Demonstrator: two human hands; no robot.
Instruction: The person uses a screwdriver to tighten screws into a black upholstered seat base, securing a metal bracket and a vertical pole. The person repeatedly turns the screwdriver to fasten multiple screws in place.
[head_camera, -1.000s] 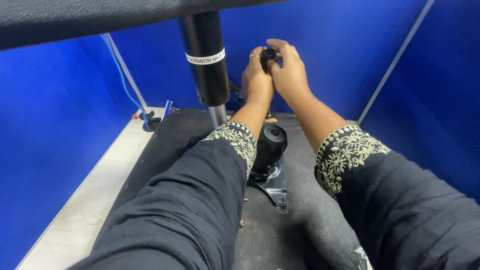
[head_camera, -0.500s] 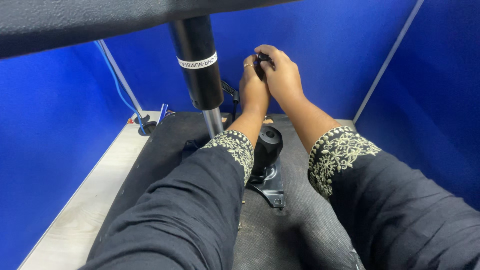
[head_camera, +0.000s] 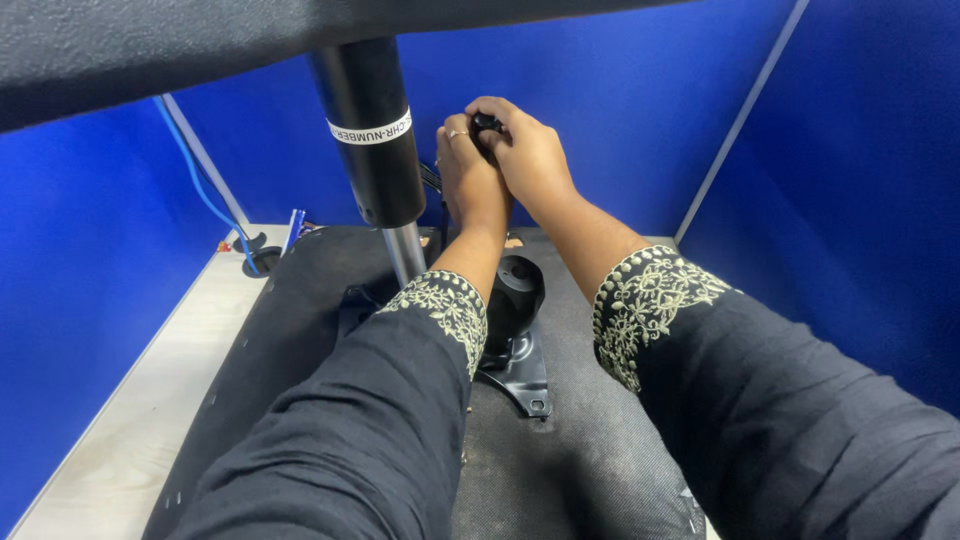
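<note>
I see a small black knob (head_camera: 487, 123), mostly hidden, far beyond the black column (head_camera: 372, 140). My left hand (head_camera: 468, 180) and right hand (head_camera: 530, 155) press together, fingers closed around it.

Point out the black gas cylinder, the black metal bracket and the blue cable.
black gas cylinder (head_camera: 368, 130), head view, upper barrel.
black metal bracket (head_camera: 522, 372), head view, flat lower plate.
blue cable (head_camera: 200, 195), head view, middle stretch.

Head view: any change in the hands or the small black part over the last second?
Little changed. Both hands, left hand and right hand, stay pressed together around the small black part held up by the black column; nothing taken or let go. The slight shift in the picture looks like head-camera movement. The black bracket on the dark mat lies as before.
</note>
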